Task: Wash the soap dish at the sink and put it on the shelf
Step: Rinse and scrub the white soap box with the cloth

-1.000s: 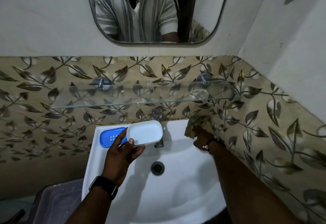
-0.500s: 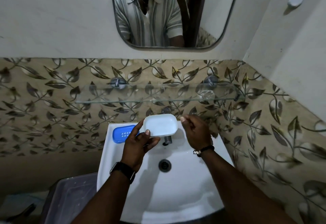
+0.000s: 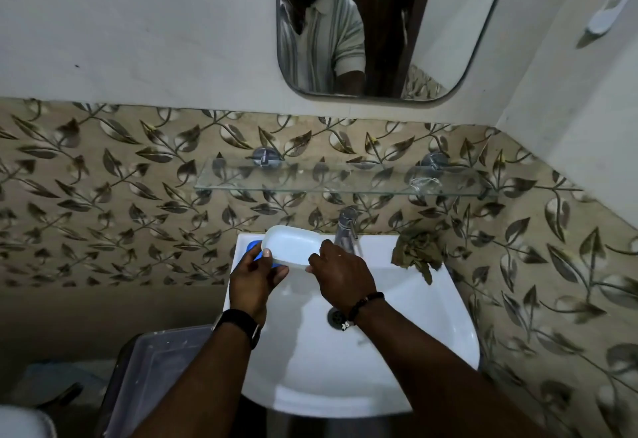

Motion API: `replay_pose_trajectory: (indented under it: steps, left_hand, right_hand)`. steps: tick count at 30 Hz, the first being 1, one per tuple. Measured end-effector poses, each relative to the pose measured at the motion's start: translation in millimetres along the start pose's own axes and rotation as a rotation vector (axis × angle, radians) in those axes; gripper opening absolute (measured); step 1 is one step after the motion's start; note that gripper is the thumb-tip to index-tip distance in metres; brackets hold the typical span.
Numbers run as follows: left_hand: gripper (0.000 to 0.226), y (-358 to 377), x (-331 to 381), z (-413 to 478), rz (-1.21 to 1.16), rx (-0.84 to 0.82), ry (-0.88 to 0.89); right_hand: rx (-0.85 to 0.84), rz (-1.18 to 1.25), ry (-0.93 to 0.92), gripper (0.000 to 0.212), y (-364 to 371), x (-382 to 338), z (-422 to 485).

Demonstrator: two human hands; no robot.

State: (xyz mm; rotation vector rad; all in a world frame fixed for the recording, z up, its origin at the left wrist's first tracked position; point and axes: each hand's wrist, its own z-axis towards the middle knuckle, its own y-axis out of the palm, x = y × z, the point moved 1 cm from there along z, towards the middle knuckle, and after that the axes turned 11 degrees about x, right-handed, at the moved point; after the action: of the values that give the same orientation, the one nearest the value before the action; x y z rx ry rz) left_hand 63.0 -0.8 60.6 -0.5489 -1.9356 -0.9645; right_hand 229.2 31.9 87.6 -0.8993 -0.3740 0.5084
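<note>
A white oval soap dish (image 3: 291, 243) is held tilted over the back left of the white sink (image 3: 379, 368). My left hand (image 3: 255, 277) grips its left end, thumb on the rim. My right hand (image 3: 340, 273) holds its right end with curled fingers. A blue insert (image 3: 254, 249) lies on the sink's back left corner, mostly hidden behind the dish and my left hand. The glass shelf (image 3: 338, 180) hangs on the tiled wall above the tap (image 3: 346, 230).
A crumpled brownish cloth (image 3: 416, 251) lies on the sink's back right corner. The drain (image 3: 335, 317) sits mid-basin, partly behind my right wrist. A grey plastic bin (image 3: 152, 379) stands left of the sink. A mirror (image 3: 376, 23) hangs above, and the side wall closes in on the right.
My right hand left the cloth on the back right corner and came across to take the dish's right end. The dish stayed in my left hand, over the sink.
</note>
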Motion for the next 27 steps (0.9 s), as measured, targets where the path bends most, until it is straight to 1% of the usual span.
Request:
replay_pose_trajectory:
  steps: [3, 5, 6, 8, 10, 13, 16, 19, 20, 21, 23, 24, 25, 27]
  left_hand:
    - [0.040, 2, -6, 9, 0.114, 0.017, 0.062]
    - [0.044, 4, -9, 16, 0.254, 0.024, 0.095]
    - [0.041, 7, -10, 18, 0.338, 0.004, 0.108]
    - [0.027, 13, -16, 23, 0.440, -0.084, 0.114]
    - [0.024, 19, -27, 35, 0.563, -0.153, 0.122]
    - [0.036, 21, -52, 52, 0.839, -0.236, 0.198]
    - [0.042, 25, -52, 46, 1.001, -0.304, 0.256]
    - [0.045, 25, -60, 50, 1.075, -0.348, 0.288]
    - [0.046, 24, -62, 51, 1.087, -0.354, 0.288]
    - [0.047, 24, -64, 53, 1.091, -0.353, 0.286]
    - [0.048, 23, -68, 58, 1.078, -0.350, 0.264]
    - [0.048, 23, -71, 61, 1.066, -0.347, 0.252]
    - [0.047, 23, -72, 63, 1.046, -0.342, 0.231]
    - [0.041, 22, -76, 66, 0.909, -0.285, 0.144]
  right_hand:
    - [-0.110, -0.097, 0.134, 0.022, 11, -11, 5]
    - [-0.163, -0.132, 0.221, 0.024, 14, -15, 9]
    - [-0.179, -0.133, 0.258, 0.025, 16, -15, 11]
    - [-0.209, -0.112, 0.301, 0.026, 22, -17, 15]
    - [-0.238, -0.098, 0.324, 0.025, 30, -19, 20]
    - [-0.275, -0.104, 0.376, 0.024, 46, -17, 22]
    - [-0.281, -0.073, 0.400, 0.031, 59, -14, 25]
    - [-0.291, -0.055, 0.379, 0.034, 72, -10, 25]
    - [-0.296, -0.087, 0.374, 0.033, 72, -9, 27]
    - [-0.324, -0.132, 0.353, 0.027, 72, -9, 28]
    - [-0.431, -0.144, 0.285, 0.004, 70, -10, 31]
    - [-0.445, -0.136, 0.275, 0.018, 73, -9, 30]
    - [-0.462, -0.113, 0.269, 0.025, 77, -6, 30]
    - [-0.468, -0.115, 0.280, 0.026, 77, -5, 30]
